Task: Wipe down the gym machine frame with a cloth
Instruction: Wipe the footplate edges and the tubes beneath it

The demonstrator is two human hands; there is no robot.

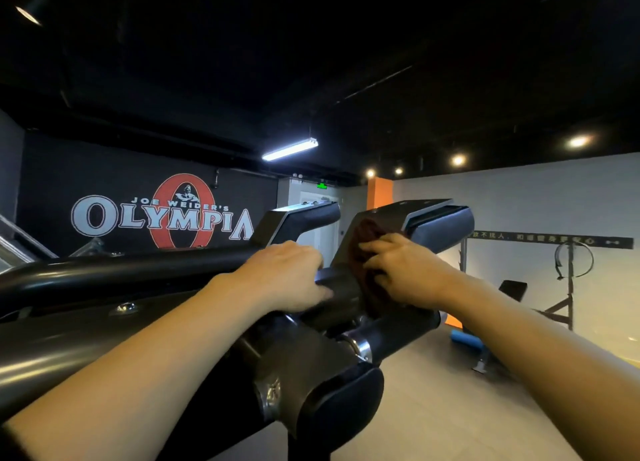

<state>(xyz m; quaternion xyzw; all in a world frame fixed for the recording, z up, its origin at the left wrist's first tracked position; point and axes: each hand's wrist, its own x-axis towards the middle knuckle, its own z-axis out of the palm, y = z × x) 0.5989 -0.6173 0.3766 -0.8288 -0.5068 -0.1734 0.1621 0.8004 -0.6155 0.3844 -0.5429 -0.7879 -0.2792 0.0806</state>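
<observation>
Both hands work the machine frame (104, 280): the right hand (401, 270) presses a dark red cloth (363, 239) flat against the angled bracket below a padded arm (440, 223), while the left hand (287, 273) grips the black bar just beside it. Bunched under the fingers, the cloth could probably slip off the sloped metal, or snag near the chrome collar (360, 346) below.

I'm standing in a gym: an Olympia mural (162, 215) is filling the dark wall at left of frame, and a bench rack (561, 287) is sitting lower right.
</observation>
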